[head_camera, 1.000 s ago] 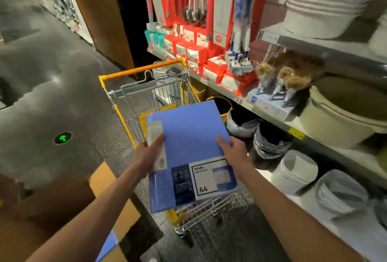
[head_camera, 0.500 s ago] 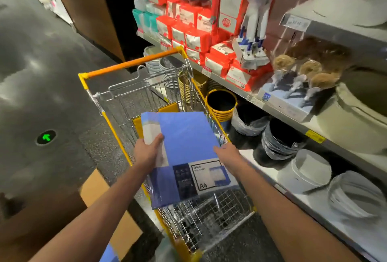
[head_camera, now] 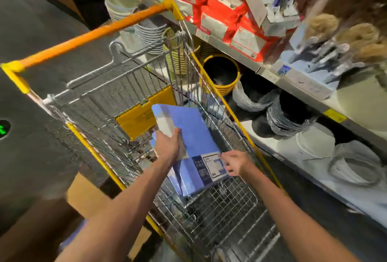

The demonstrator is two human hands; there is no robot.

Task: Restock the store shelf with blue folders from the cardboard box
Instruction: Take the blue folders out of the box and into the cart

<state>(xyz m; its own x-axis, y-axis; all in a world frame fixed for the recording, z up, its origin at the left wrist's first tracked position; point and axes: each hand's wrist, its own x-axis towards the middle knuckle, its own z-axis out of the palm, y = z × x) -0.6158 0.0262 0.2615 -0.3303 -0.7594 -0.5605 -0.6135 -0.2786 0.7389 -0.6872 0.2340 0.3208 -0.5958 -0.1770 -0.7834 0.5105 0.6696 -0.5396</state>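
Blue folder (head_camera: 194,136): flat, smooth, glossy plastic rectangle with rounded corners. It has a pale strip along its left edge and a white printed label marked "A4" (head_camera: 211,167) at the near end. It sits tilted inside the basket of the cart (head_camera: 226,215), far end higher.

Left hand (head_camera: 167,146): fingers curled round the folder's left edge over the pale strip, gripping it.

Right hand (head_camera: 234,164): fingertips pinch the near right corner at the label.

Cart: silver wire grid, yellow plastic rim, round orange handle (head_camera: 94,35) at the far end.

Cardboard box (head_camera: 83,194): brown, matte flap, left of the cart on dark speckled floor.

Metal shelf (head_camera: 293,79): right of the cart, carrying red-and-white packets (head_camera: 219,16). A round yellow bucket (head_camera: 219,73) stands below, just beside the cart's right wall.
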